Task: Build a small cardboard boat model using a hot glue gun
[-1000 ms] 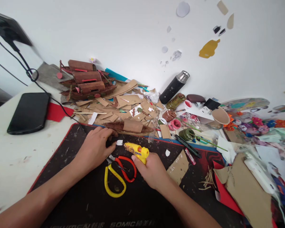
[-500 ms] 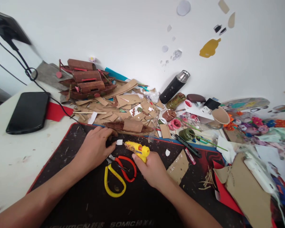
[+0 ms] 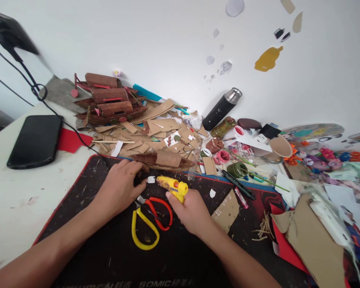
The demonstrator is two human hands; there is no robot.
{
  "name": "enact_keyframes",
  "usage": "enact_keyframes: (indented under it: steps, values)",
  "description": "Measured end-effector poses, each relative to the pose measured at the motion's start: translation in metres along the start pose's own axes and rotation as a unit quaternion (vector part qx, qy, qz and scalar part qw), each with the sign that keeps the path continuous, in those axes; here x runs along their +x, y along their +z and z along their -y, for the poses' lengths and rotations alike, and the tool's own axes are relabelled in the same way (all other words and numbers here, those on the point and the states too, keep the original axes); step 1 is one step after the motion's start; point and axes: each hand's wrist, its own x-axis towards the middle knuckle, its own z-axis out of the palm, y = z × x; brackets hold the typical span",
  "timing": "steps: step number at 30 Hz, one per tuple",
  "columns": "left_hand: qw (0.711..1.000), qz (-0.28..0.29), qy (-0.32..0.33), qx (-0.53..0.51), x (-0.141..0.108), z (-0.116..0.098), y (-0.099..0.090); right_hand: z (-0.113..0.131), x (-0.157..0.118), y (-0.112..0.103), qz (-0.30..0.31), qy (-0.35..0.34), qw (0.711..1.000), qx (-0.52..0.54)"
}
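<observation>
My right hand (image 3: 190, 210) grips a yellow glue gun (image 3: 172, 187), its nozzle pointing left. Just left of that nozzle, a small white paper piece (image 3: 151, 180) sticks out from the fingertips of my left hand (image 3: 121, 184), pinched between thumb and finger. Right behind both hands lies a small brown model boat (image 3: 166, 159) with a curved cover. Scissors (image 3: 147, 228) with one red and one yellow handle rest on the dark mat (image 3: 114, 256), their blades partly under my left hand. A second white paper scrap (image 3: 212, 193) lies right of the glue gun.
Cardboard scraps (image 3: 163, 126) are heaped behind the mat, beside several finished model boats (image 3: 114, 100). Paint jars (image 3: 221, 157), a black flask (image 3: 222, 109) and a cutter knife (image 3: 238, 184) are further right. A phone (image 3: 36, 140) sits at left; a cardboard piece (image 3: 226, 211) lies on the mat.
The glue gun has shifted very slightly left, closer to the white paper piece. My left hand keeps its pinch in the same place. The view has turned a touch.
</observation>
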Motion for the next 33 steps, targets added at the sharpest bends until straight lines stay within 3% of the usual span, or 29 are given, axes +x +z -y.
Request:
enact_keyframes:
  steps: [12, 33]
  values:
    - [1.000, 0.001, 0.002, 0.002, 0.0000, 0.0003, 0.0005, -0.0014, 0.0014, 0.0043, 0.002, -0.038, 0.999, -0.002]
    - [1.000, 0.003, -0.002, 0.000, -0.0006, -0.0006, -0.0006, 0.0067, 0.0063, 0.0043, 0.009, -0.023, 1.000, -0.001]
